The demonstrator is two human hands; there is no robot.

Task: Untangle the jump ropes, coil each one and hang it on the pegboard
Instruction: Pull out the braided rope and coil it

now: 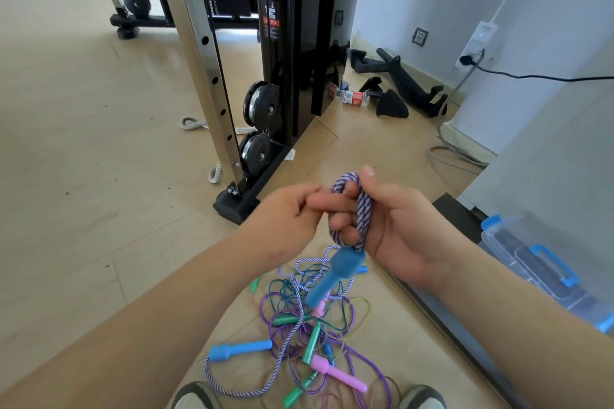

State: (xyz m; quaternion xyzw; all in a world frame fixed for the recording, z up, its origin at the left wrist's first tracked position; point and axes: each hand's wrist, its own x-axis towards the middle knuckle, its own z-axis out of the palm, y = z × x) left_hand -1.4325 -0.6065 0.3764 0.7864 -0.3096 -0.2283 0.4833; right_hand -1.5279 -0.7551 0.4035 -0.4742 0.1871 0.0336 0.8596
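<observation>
For coiling, the striped rope [364, 209] is gripped wound round the right hand [400, 232]; the left hand [282, 216] grip cannot be determined.

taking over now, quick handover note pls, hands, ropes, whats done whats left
Right hand holds the striped rope, wound in loops round its fingers; one blue handle dangles below.
Left hand is curled at the loops; whether it grips is unclear.
The rest of that rope lies in the tangle on the floor, among green, pink and blue handles.
Done: first coil begun.
Left: free and finish it, untangle the others, hang all. The pegboard is not in view.
</observation>
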